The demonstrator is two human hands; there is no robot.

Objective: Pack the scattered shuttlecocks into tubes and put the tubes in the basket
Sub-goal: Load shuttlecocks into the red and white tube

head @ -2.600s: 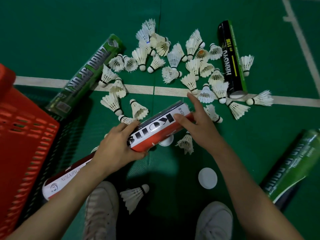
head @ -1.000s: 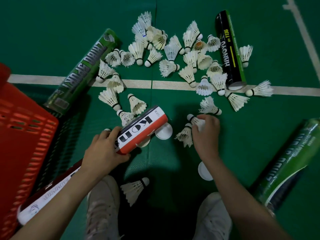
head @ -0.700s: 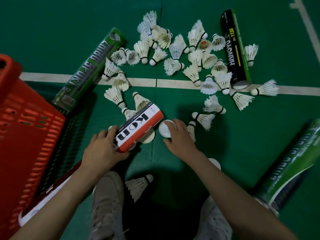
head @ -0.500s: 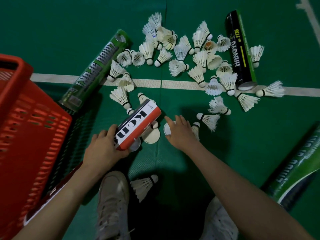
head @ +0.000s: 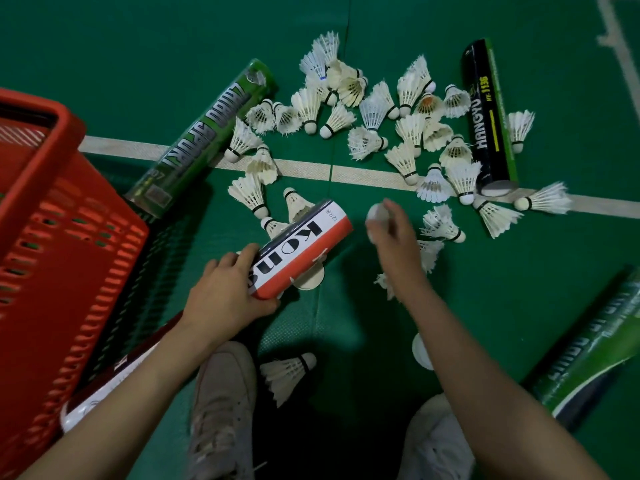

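Currently: basket (head: 52,237) at 9 o'clock, its inside mostly out of view. My left hand (head: 225,292) grips the tube (head: 298,251) at centre. My right hand (head: 391,237) pinches a cap (head: 375,216) just right of its mouth. Loose shuttlecocks (head: 374,116) lie toward 12. Judgement: early; most packing remains, no basketing evident.

**Shuttlecocks between two tubes, basket at the left**

The basket (head: 52,237) stands at the left on the floor (head: 104,46). Just beside its far corner lies the Sport tube (head: 204,136). The Hangyu tube (head: 488,116) lies well to the right, with the scattered shuttlecocks (head: 374,112) between them, across the court line (head: 304,169). Nearer, the left hand (head: 225,296) holds the Kons tube (head: 298,251) over a floor cap (head: 311,277). To its right, the right hand (head: 394,244) pinches a lifted cap (head: 375,214). One lone shuttlecock (head: 287,372) lies between the shoes (head: 221,410).
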